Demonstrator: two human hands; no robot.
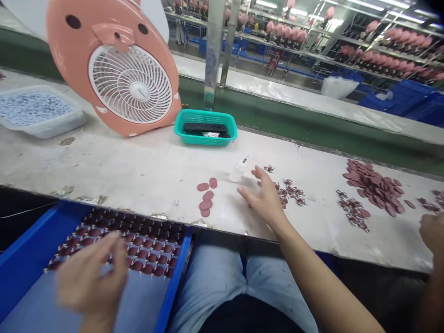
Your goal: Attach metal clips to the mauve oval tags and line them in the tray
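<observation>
My left hand (92, 275) hovers over a blue bin (178, 284) at the lower left. It is smeared by motion, so whether its fingers hold anything is unclear. In the bin, rows of dark red oval pieces (142, 254) with small fittings lie on a pale blue sheet. Over the table my right hand (263, 196) is open, thumb and fingers apart. Just left of its fingertips stands a small translucent bottle (238, 171) with a thin dark tip. Loose red ovals (206, 203) lie further left. Partly behind the hand are small dark clawed pieces (294, 192).
A pile of red ovals (376, 185) and more clawed pieces (354, 210) lie to the right, near another person's hand (433, 231). A green basket (206, 140), a pink pig-shaped fan (78, 69) and a plastic tub (58, 125) line the back. A metal post (213, 51) rises behind.
</observation>
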